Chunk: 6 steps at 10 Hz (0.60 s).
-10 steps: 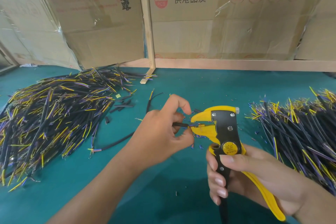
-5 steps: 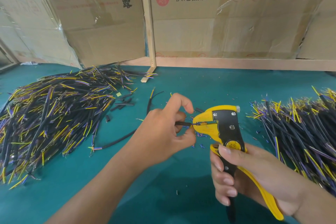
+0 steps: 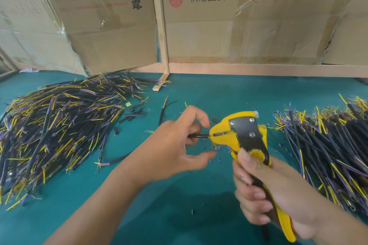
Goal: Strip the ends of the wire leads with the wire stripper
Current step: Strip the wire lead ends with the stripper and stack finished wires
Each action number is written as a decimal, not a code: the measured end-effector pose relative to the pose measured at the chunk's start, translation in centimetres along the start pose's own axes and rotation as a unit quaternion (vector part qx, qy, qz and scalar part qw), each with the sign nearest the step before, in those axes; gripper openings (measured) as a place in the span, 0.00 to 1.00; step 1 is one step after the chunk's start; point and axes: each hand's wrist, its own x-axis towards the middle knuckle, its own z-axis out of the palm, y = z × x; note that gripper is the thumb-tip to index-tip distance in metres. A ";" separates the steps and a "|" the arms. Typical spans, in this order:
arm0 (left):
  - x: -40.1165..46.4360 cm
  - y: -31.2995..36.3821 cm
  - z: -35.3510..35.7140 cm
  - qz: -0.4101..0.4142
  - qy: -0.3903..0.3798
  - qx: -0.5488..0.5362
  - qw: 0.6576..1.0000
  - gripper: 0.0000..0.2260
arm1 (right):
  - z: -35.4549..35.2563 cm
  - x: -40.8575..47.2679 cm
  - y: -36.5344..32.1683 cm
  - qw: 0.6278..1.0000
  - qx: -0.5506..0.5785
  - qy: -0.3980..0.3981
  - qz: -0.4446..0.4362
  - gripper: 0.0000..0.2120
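Both hands grip: left hand (image 3: 175,145) wire lead (image 3: 199,136), right hand (image 3: 264,191) stripper (image 3: 243,135).

Left hand (image 3: 175,145) feeds wire lead (image 3: 198,136) into wire stripper (image 3: 242,135) gripped by right hand (image 3: 266,191).

The wire stripper (image 3: 242,135) is yellow with a black plate, silver screws and black-and-yellow handles. The lead (image 3: 198,136) at its nose is black-sheathed. Both wire piles, left (image 3: 55,125) and right (image 3: 328,151), are black with yellow and purple-blue ends. The table cover (image 3: 199,205) is teal, scattered with blue offcuts (image 3: 216,148). The cartons (image 3: 239,16) are tan with red stamps and black characters.
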 end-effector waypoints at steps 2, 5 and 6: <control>0.2 -0.2 -0.2 0.011 -0.001 0.010 1.000 0.16 | 0.2 0.0 -0.1 1.000 -0.006 0.026 -0.010 0.24; 0.2 -0.3 -0.9 0.047 -0.006 0.056 0.997 0.10 | 0.0 -0.1 -0.1 0.999 -0.005 0.025 -0.020 0.24; 0.2 -0.3 -1.1 0.051 -0.005 0.052 0.997 0.09 | 0.1 -0.2 -0.3 0.999 -0.013 0.027 -0.017 0.24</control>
